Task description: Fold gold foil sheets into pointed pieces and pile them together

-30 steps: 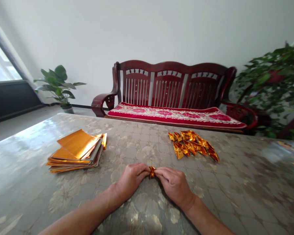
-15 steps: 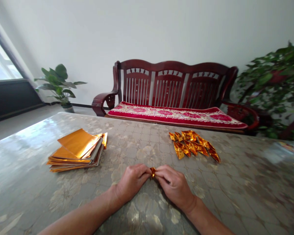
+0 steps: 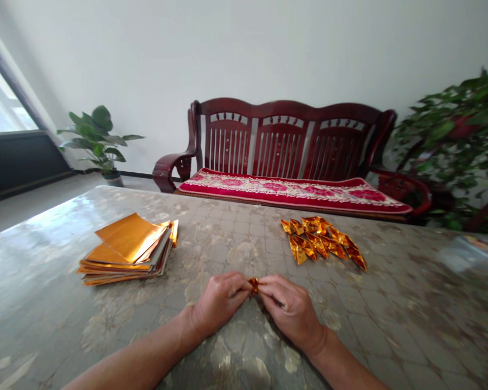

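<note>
Between my two hands is a small folded piece of gold foil paper [image 3: 254, 284], mostly hidden by my fingers. My left hand [image 3: 223, 298] pinches its left end with thumb and fingers. The opposite end is pinched by my right hand [image 3: 290, 303]. Both hands are low over the near middle of the table. Off to the left lies a loose stack of gold foil sheets [image 3: 130, 238], some showing grey undersides. Several folded gold foil ingots [image 3: 321, 238] sit in a cluster beyond my right hand.
The table [image 3: 228, 216] has a patterned, glossy cover. At its right side lies a clear plastic bag [image 3: 467, 254], blurred. Behind the table stands a dark red wooden bench [image 3: 284, 141] with a red floral cushion [image 3: 293, 189]. Potted plants [image 3: 100, 135] flank the bench.
Both hands stay in nearly the same place, still pinching the foil piece. The bit of foil showing between the fingertips looks slightly smaller and darker.
</note>
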`<act>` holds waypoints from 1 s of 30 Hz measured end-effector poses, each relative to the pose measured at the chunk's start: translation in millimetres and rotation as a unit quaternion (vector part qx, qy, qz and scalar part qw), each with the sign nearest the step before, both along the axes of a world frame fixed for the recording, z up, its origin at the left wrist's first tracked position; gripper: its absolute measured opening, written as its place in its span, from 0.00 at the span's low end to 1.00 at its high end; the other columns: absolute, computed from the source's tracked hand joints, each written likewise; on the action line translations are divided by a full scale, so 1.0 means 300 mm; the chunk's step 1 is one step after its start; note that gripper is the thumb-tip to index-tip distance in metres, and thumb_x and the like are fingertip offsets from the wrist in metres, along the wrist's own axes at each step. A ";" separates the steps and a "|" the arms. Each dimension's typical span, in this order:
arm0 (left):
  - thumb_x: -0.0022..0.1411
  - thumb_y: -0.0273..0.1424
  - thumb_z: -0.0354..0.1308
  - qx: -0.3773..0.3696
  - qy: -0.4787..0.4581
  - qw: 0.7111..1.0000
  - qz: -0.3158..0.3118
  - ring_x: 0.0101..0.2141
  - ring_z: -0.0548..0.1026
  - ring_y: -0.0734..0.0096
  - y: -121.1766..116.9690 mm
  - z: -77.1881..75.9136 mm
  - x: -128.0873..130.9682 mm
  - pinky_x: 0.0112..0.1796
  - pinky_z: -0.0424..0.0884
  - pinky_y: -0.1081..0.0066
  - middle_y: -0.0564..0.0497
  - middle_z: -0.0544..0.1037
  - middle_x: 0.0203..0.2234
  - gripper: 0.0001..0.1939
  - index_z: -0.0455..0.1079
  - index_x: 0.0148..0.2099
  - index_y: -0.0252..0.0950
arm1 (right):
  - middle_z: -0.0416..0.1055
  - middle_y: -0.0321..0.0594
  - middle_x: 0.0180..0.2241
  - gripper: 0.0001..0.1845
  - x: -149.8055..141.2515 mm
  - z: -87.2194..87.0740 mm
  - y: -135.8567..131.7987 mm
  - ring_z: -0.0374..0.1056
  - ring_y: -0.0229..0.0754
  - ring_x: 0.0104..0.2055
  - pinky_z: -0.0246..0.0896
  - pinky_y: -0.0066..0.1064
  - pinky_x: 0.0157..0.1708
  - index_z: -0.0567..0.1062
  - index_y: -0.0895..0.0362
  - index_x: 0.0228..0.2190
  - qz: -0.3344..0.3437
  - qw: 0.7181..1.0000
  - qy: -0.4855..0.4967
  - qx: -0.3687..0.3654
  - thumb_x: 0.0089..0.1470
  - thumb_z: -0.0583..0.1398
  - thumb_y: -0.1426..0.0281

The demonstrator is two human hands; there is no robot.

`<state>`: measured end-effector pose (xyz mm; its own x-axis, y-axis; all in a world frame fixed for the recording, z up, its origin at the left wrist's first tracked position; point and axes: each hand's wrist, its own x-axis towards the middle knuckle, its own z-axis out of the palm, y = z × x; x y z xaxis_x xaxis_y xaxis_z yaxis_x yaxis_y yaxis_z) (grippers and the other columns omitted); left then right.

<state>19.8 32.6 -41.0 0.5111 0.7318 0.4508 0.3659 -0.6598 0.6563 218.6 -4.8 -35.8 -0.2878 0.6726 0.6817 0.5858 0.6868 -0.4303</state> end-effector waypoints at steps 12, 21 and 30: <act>0.68 0.27 0.53 0.047 -0.004 0.998 -0.038 0.32 0.78 0.73 -0.011 -0.011 -0.013 0.36 0.71 0.77 0.50 0.80 0.31 0.10 0.76 0.37 0.37 | 0.79 0.41 0.36 0.10 0.000 0.006 -0.005 0.76 0.39 0.36 0.72 0.27 0.37 0.79 0.53 0.37 -0.002 0.999 -0.009 0.032 0.59 0.58 0.76; 0.68 0.25 0.54 0.064 -0.009 0.997 -0.046 0.32 0.78 0.73 -0.013 -0.003 -0.012 0.35 0.71 0.78 0.50 0.80 0.30 0.09 0.75 0.38 0.37 | 0.79 0.41 0.36 0.09 0.003 0.010 -0.004 0.76 0.38 0.36 0.72 0.27 0.37 0.78 0.54 0.37 0.013 0.999 -0.005 0.039 0.58 0.59 0.77; 0.69 0.27 0.52 0.090 0.018 0.994 -0.063 0.34 0.79 0.72 -0.022 0.009 -0.017 0.38 0.72 0.77 0.49 0.81 0.34 0.09 0.75 0.39 0.37 | 0.80 0.40 0.36 0.08 0.000 0.022 -0.017 0.77 0.38 0.36 0.71 0.27 0.37 0.78 0.54 0.36 0.013 0.998 -0.012 0.061 0.58 0.60 0.76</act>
